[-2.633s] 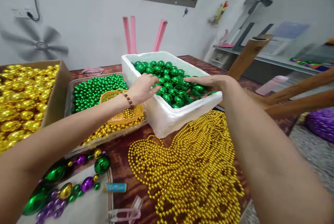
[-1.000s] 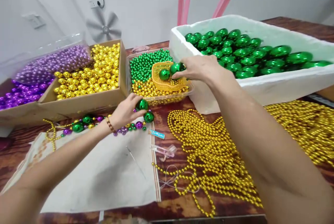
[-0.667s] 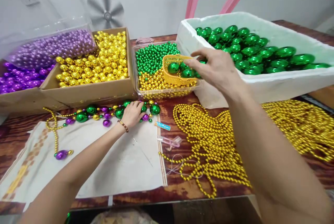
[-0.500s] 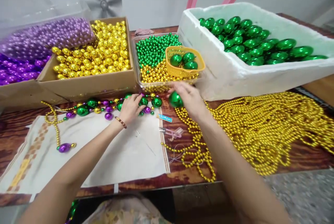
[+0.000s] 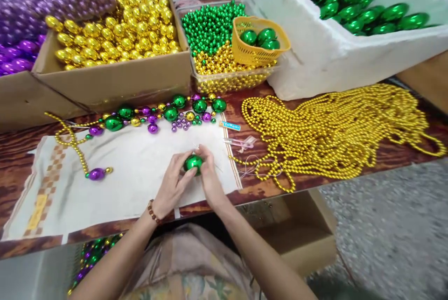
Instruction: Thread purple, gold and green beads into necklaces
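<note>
In the head view, both hands have come together over the pale cloth (image 5: 115,178) on the counter (image 5: 16,162), around one large green bead (image 5: 193,163). The left hand (image 5: 171,182) pinches it between thumb and curled fingers; the right hand (image 5: 210,178) closes on its other side, fingertips against it. Half a second ago the right hand was carrying a green bead beside the clear tray (image 5: 210,77), while the left lay on the strung beads (image 5: 171,113) along the far edge of the cloth. The left hand has since let go of that string and drawn nearer the body, so its green, purple and gold beads now lie uncovered. A fine line shows by the fingertips, too thin to tell whether it is a needle being held.

Three green beads sit in the yellow basket (image 5: 245,55) on the tray, as before. The pink-handled snips (image 5: 241,143) and blue-labelled piece (image 5: 231,126) likewise stay just beside the cloth's right edge, near the gold bead strands (image 5: 332,132). The view has tipped downward: the white foam box (image 5: 315,62) stands higher, the fan has gone out of sight, and an open cardboard box (image 5: 304,248) shows below the counter.
</note>
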A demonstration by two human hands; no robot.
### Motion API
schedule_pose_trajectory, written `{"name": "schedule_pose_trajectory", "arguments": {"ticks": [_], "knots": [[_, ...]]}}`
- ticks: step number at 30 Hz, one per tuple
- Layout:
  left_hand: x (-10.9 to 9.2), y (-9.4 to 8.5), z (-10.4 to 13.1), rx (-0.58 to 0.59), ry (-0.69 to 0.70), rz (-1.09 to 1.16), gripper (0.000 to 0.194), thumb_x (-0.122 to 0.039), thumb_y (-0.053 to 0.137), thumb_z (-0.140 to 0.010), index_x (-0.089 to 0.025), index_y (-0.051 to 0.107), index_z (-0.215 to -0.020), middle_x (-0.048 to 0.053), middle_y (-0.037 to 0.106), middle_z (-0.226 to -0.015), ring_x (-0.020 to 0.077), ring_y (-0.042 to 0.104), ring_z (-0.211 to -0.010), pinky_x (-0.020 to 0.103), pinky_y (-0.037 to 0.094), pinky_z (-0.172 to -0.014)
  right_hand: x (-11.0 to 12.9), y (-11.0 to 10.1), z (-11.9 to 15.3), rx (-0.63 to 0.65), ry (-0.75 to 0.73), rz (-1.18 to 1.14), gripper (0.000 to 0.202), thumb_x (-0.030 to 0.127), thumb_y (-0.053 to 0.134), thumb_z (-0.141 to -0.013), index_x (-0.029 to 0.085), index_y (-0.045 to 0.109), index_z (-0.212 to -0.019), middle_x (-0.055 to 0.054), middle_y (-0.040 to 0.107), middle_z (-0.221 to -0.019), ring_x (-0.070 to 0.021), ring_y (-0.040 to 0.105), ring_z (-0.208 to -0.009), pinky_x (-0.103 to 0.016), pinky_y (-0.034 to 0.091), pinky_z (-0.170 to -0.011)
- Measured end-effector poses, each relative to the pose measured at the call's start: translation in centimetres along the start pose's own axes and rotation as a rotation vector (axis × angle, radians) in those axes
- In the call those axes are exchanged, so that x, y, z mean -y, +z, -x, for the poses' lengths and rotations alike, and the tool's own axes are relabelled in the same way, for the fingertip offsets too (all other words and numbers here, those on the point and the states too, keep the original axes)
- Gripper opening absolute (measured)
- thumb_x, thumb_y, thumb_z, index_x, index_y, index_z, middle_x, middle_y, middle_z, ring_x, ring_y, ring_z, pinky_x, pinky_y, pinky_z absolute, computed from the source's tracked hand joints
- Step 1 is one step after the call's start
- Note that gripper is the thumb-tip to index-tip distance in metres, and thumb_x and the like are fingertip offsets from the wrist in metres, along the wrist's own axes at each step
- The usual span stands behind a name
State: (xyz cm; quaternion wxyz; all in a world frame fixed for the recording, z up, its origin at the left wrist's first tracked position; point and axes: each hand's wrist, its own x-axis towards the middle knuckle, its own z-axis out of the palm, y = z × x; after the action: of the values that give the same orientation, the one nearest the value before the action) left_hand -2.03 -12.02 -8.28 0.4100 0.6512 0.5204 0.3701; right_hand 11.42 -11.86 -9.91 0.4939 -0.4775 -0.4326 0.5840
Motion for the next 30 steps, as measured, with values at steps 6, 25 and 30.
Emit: {"name": "schedule_pose_trajectory", "arguments": {"ticks": [6, 25, 30], "knots": [[3.3, -4.1, 2.4, -0.152, 0.042, -0.202, 0.055, -0.038, 0.063, -0.092, -0.028, 0.047, -0.144, 0.011, 0.052, -0.124, 0.0240, 0.058, -0.111, 0.039, 0.057, -0.089, 0.7, -5.3, 2.3, -0.038, -0.043, 0.761, 0.025, 0.034, 0.047, -0.099, 0.020, 0.065, -0.109, -0.010, 0.066, -0.111, -0.0201, 0.067, -0.092, -0.033, 0.052, -0.084], [4.5, -5.7, 0.7, 0.001, 0.000, -0.393, 0.041, -0.041, 0.063, -0.092, -0.021, 0.053, -0.127, 0.009, 0.060, -0.113, 0.0233, 0.060, -0.104, 0.042, 0.053, -0.093, 3.3, -5.6, -2.9, 0.299, 0.296, 1.706, 0.027, 0.013, 0.041, -0.095, 0.013, 0.063, -0.111, -0.017, 0.070, -0.108, -0.0310, 0.071, -0.093, -0.036, 0.047, -0.069], [3.5, -7.1, 1.0, -0.033, 0.054, -0.096, 0.059, -0.037, 0.068, -0.090, -0.030, 0.047, -0.144, 0.012, 0.053, -0.130, 0.0246, 0.056, -0.120, 0.039, 0.054, -0.095, 1.4, -8.7, -2.9, 0.200, 0.145, 1.387, 0.025, 0.014, 0.042, -0.091, 0.016, 0.064, -0.103, -0.015, 0.071, -0.109, -0.0310, 0.070, -0.098, -0.038, 0.050, -0.076]]}}
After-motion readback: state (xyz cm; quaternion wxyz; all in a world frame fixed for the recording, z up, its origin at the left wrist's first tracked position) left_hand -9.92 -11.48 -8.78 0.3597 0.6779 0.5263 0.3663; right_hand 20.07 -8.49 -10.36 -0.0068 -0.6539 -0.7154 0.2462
